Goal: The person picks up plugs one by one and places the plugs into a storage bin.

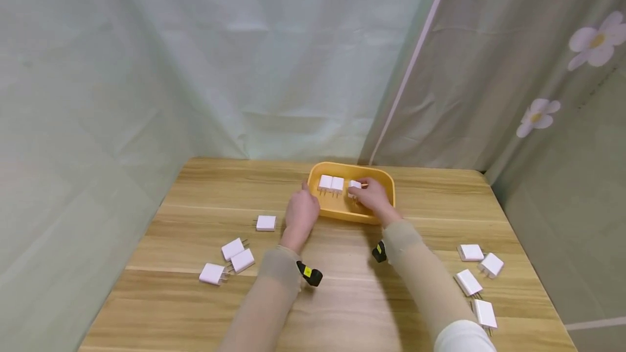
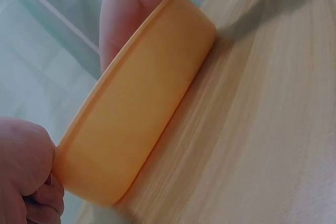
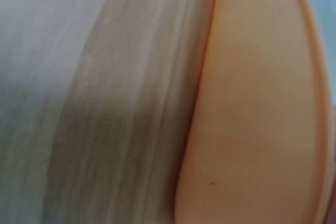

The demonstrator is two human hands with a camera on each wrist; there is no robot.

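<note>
Pinching a light, rigid white plug adapter (image 1: 355,185) by its flat sides, your right hand (image 1: 374,195) reaches inside the yellow tray (image 1: 383,175); your left hand (image 1: 300,215) grips the rim at nine o'clock.

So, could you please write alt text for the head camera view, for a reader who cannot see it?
Over a yellow tray on a wooden table, the right hand holds a white plug adapter beside two already inside, while the left hand grips the tray's left end. Eight more adapters lie scattered left and right.
</note>
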